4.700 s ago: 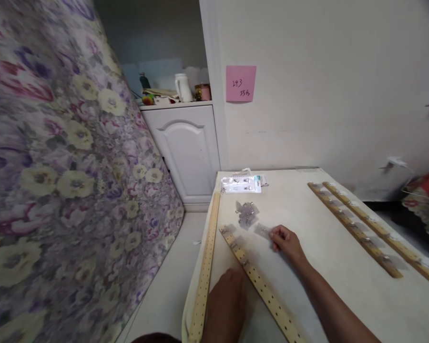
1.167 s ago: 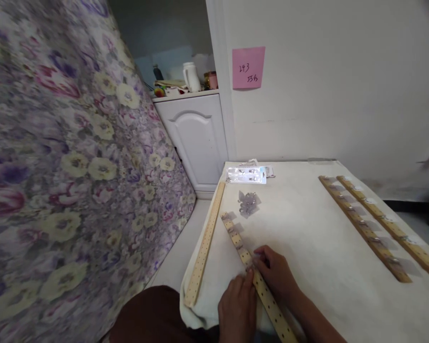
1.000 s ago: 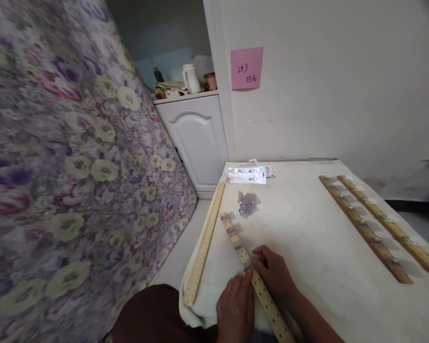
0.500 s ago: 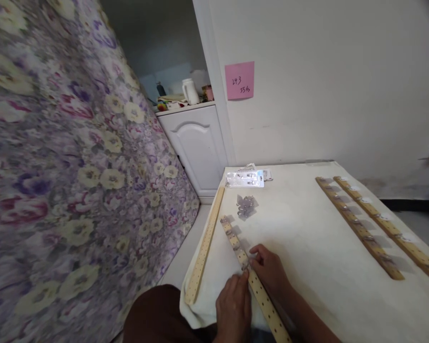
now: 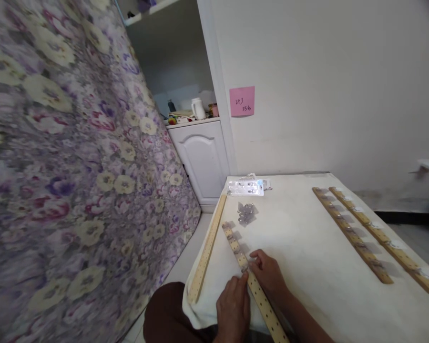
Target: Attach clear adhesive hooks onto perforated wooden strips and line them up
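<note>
A pale wooden strip (image 5: 266, 307) with rows of holes lies slanted in front of me, with several small shiny fittings (image 5: 230, 237) along its far half. My left hand (image 5: 232, 305) is closed at the strip's left edge, its fingertips by the nearest fitting. On the other side, my right hand (image 5: 268, 271) has thumb and forefinger drawn together against the strip at the same spot. What is between those fingertips is too small to make out. Beyond the strip sits a loose pile of small metal pieces (image 5: 246, 213).
To the left lies another perforated strip (image 5: 208, 250). At right are two wooden strips (image 5: 350, 231) (image 5: 386, 238) bearing fittings. A clear package (image 5: 245, 187) rests at the far edge of the cloth-covered table (image 5: 293, 228). A floral curtain (image 5: 75, 190) hangs at left.
The camera view has tilted up slightly, so the scene sits lower. Both hands stay at the same fitting on the strip, with only slight finger movement.
</note>
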Demonstrator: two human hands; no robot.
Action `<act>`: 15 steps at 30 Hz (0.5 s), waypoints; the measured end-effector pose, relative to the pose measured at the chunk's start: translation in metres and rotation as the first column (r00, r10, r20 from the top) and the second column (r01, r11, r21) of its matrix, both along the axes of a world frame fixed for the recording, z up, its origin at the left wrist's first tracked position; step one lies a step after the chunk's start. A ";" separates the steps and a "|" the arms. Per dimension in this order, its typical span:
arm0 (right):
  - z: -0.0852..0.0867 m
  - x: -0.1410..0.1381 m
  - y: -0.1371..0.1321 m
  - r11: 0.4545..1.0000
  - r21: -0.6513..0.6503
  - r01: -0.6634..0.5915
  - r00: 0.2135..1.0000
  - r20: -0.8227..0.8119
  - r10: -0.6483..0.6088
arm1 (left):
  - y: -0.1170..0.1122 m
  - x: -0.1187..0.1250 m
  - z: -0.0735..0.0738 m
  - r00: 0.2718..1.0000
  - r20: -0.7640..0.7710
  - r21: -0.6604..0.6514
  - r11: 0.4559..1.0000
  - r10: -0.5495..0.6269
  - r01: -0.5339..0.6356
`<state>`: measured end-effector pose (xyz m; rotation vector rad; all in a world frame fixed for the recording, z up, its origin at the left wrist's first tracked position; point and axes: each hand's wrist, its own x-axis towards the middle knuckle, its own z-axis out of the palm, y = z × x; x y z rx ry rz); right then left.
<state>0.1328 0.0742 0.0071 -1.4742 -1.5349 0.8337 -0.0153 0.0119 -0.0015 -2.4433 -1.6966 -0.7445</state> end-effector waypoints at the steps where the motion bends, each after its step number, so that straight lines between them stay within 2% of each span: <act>1: 0.000 0.000 0.000 1.000 0.000 0.000 1.000 0.000 0.000 | 0.000 0.000 0.000 1.000 0.001 0.000 1.000 0.003 -0.003; 7: -0.002 -0.002 0.001 1.000 -0.006 0.011 1.000 -0.025 -0.011 | 0.001 -0.002 -0.005 1.000 0.008 0.017 1.000 -0.001 0.001; 15: -0.005 -0.002 -0.002 1.000 0.019 0.007 1.000 -0.005 -0.007 | 0.001 -0.004 -0.004 1.000 0.008 0.073 0.997 -0.028 0.027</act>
